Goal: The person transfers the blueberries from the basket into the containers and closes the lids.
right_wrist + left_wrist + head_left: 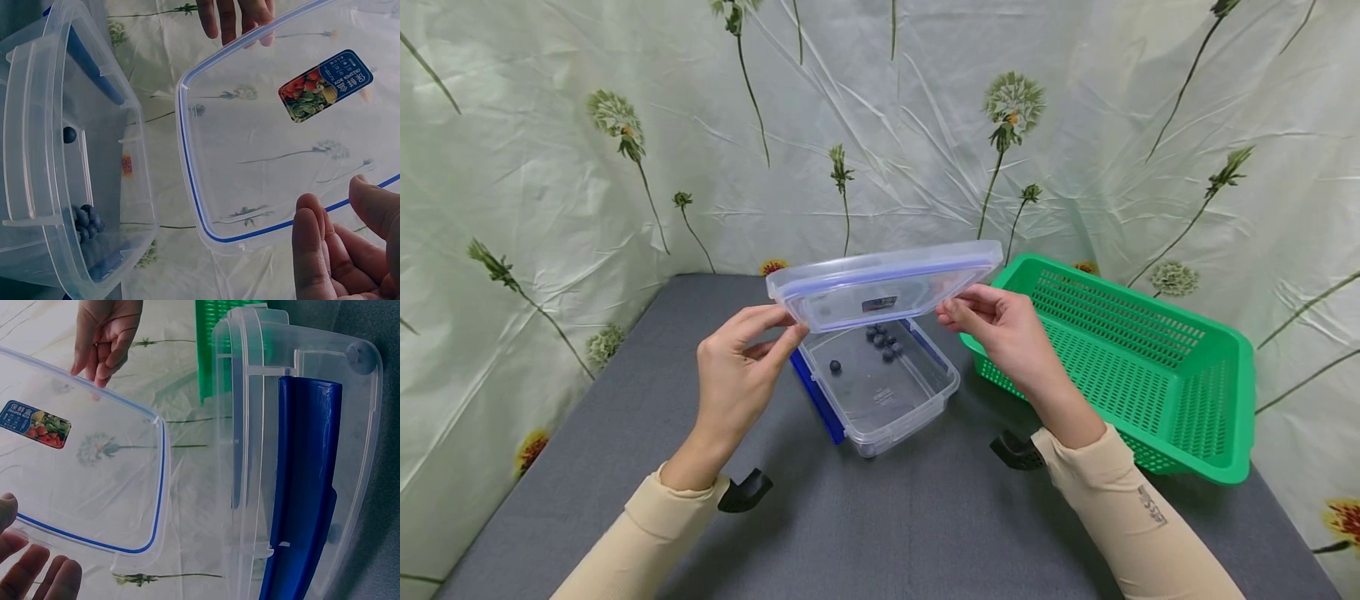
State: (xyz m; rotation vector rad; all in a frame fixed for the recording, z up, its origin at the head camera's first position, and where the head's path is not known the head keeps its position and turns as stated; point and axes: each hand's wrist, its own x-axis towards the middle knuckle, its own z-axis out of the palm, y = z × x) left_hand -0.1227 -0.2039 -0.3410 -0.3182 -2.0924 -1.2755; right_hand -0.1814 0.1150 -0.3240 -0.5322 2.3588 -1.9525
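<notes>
A clear plastic lid (880,287) with a blue seal and a printed label is tilted in the air above a clear food container (883,400). My left hand (741,367) pinches the lid's left edge, and my right hand (1000,333) pinches its right edge. Several blueberries (87,223) lie inside the container, most of them clustered, with one apart. Blue clip flaps hang at the container's sides; the left flap (306,481) shows large in the left wrist view. The lid hides the container's far end in the head view.
A green perforated basket (1213,450) stands to the right, close to the container and beside my right forearm. Grey cloth (880,533) covers the table. Behind it hangs a pale curtain (910,150) printed with flowers.
</notes>
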